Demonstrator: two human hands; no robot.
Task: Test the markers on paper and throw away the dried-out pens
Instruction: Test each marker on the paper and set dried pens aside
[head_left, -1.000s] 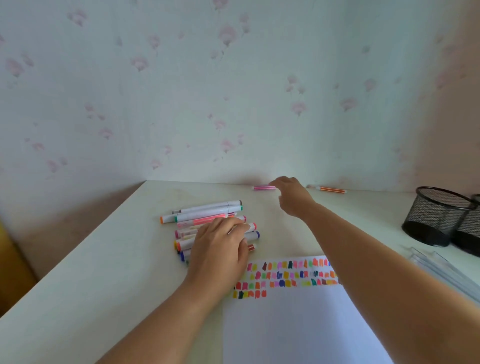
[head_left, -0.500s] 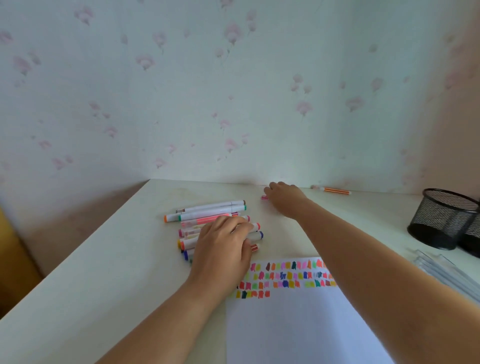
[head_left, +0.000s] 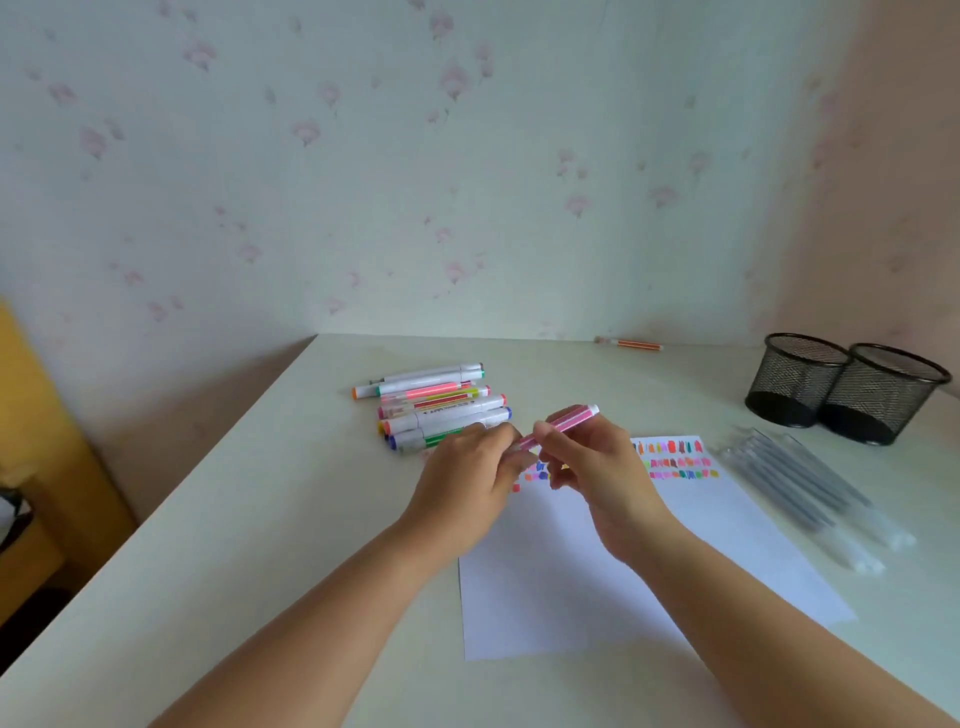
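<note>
Now the change is plain: a second ago my left hand (head_left: 462, 483) lay flat on the pile of markers (head_left: 436, 405) and my right hand (head_left: 602, 478) was stretched to the far wall for a stray one. Both have since come together over the far edge of the paper (head_left: 571, 571). The pile at the left is uncovered, and I make it roughly eight markers, though they overlap too much for a sure count. My left fingers are curled and pinch the near end of one pink marker (head_left: 563, 423). My right thumb and fingers pinch its barrel just beyond, so it hangs tilted between my hands, its white end pointing far and right. I judge this to be the uncapping step, so the pink one is next to be tried on the sheet. The one sheet shows three rows of colour swatches along its far edge, partly hidden by my hands. One orange pen (head_left: 628, 343) lies far off against the wall. To the right lies a bundle of clear pens (head_left: 810, 488), several, not countable. Beyond it stand two black mesh cups (head_left: 797, 379), touching.
</note>
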